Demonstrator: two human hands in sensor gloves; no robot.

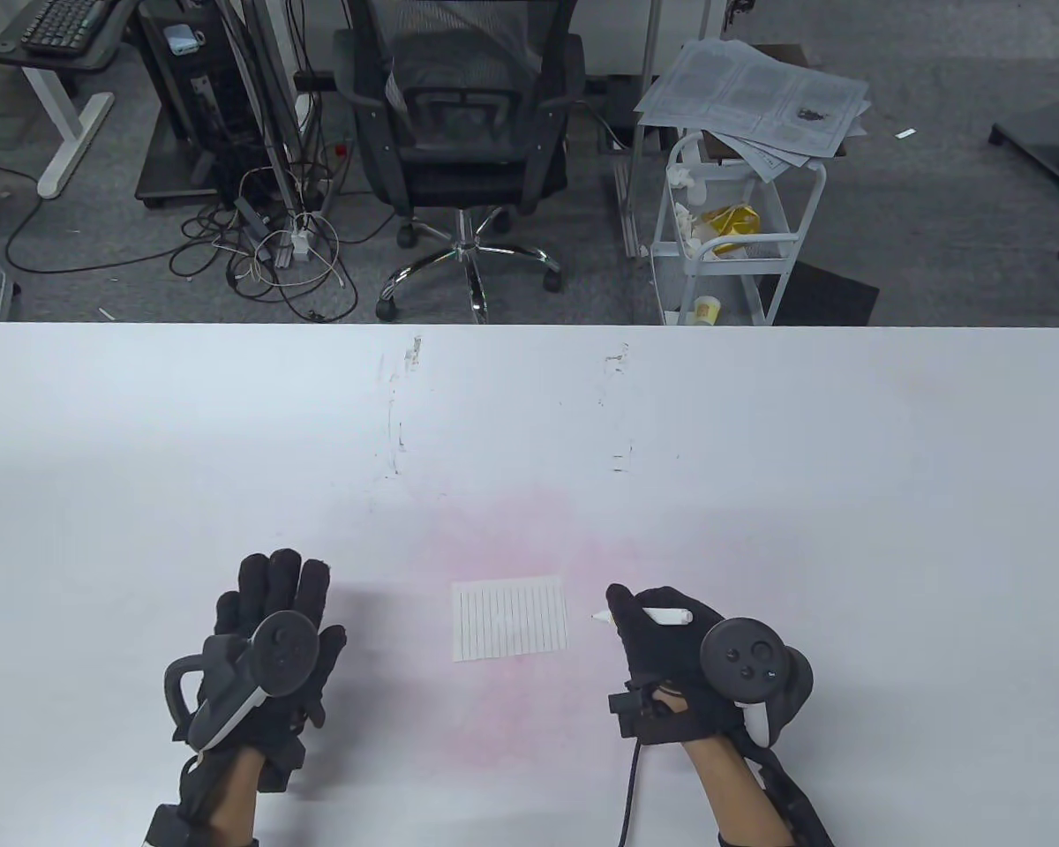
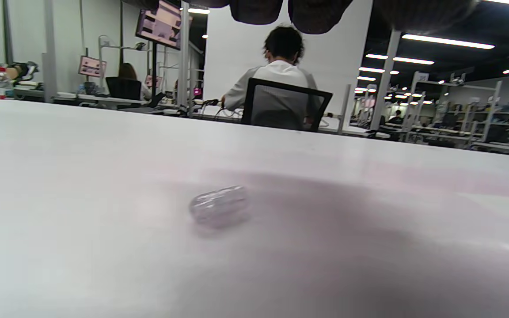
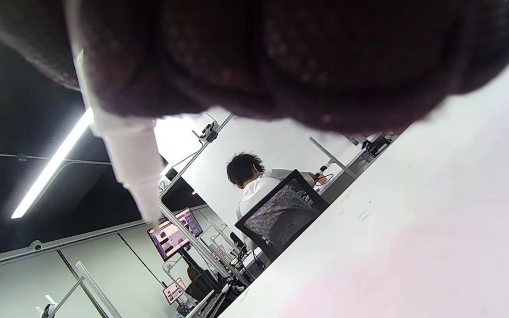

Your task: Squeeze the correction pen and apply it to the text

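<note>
A small white sheet with ruled lines of text (image 1: 510,619) lies flat on the white table (image 1: 529,423), between my hands. My right hand (image 1: 662,644) grips a white correction pen (image 1: 662,616), its uncapped tip pointing left, just right of the sheet's edge. The pen's nozzle also shows in the right wrist view (image 3: 133,172), poking out below my fingers. My left hand (image 1: 269,618) lies flat with fingers spread, left of the sheet, holding nothing. A small clear cap (image 2: 219,206) lies on the table under that hand in the left wrist view.
The table's far edge runs across the table view; beyond it stand an office chair (image 1: 463,132) and a white cart (image 1: 732,229). Faint pink staining and scuff marks (image 1: 401,415) mark the tabletop.
</note>
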